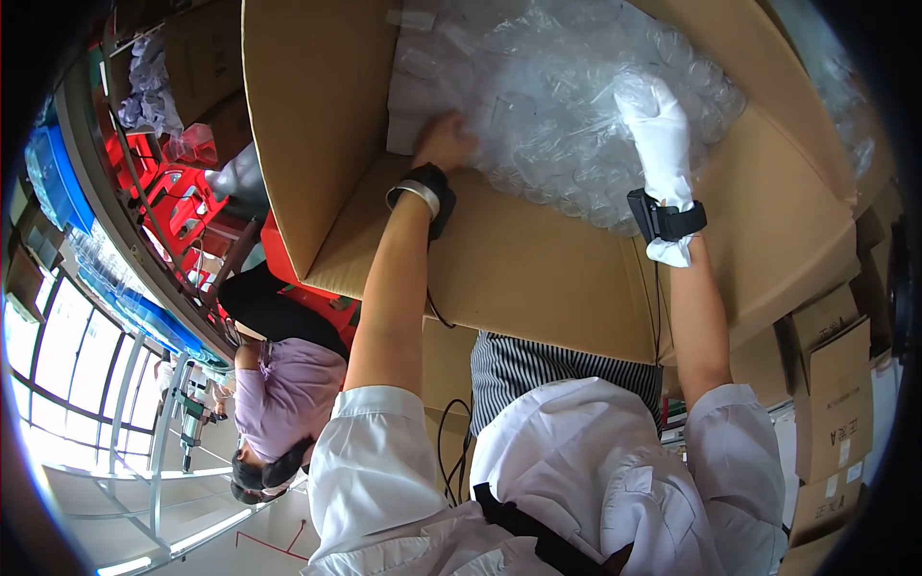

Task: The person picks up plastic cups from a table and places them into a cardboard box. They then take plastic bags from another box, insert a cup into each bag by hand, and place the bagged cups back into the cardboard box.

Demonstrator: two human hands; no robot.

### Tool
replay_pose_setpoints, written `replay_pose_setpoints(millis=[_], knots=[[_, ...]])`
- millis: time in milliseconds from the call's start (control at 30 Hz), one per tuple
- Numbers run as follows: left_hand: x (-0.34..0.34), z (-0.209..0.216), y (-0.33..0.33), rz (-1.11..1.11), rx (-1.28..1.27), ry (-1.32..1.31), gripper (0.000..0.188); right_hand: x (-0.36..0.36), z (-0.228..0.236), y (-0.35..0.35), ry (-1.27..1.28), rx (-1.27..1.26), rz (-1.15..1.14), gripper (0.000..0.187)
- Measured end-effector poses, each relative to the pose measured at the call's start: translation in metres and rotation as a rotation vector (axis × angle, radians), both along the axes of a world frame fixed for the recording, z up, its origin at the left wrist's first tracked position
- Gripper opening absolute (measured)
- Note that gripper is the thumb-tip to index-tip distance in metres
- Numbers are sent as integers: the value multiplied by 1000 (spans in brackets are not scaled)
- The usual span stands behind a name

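Observation:
A large open cardboard box (538,252) stands in front of me. Inside it lie many clear round plastic pieces, perhaps cups, under a thin clear plastic bag (552,125). My right hand (655,120), in a white glove, is closed at the right part of the bag, with the film bunched at its fingers. My bare left hand (447,142) is over the left part of the box, beside the bag. Motion smears its fingers, so their pose does not show. Each wrist has a black strapped device on it.
Box flaps rise at the left (293,125) and right. Stacked cartons (836,394) stand at the right. On the left are red plastic stools (182,206), a rack with blue trays (62,178) and a person in a lilac top (288,384). Black cables hang near my body.

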State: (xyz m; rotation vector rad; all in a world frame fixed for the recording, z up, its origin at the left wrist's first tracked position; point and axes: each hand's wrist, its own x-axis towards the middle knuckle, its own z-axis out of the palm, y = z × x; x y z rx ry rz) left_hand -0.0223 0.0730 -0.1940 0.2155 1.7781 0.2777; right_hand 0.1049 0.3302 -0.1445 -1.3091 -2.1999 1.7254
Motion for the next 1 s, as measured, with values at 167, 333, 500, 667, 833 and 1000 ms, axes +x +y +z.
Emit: replay_pose_setpoints(millis=[167,333,500,667,833,1000], knots=[[-16,1,-31,833,58,-285,36,-3,12,-14,-90,-47,87,28],[-18,3,-8,1214,146,-293,24,-1,12,-46,-193,105,682,24],[0,24,29,1218,120,-202,22,-25,-1,-97,-94,268,677,19],[11,36,33,1333,122,-139,20,-48,-13,-102,-149,457,916,15],[-9,48,12,1075,126,7,24,-58,-2,-113,190,263,883,16],[-38,83,6,1098,200,352,27,-74,33,-115,-66,-191,787,18]])
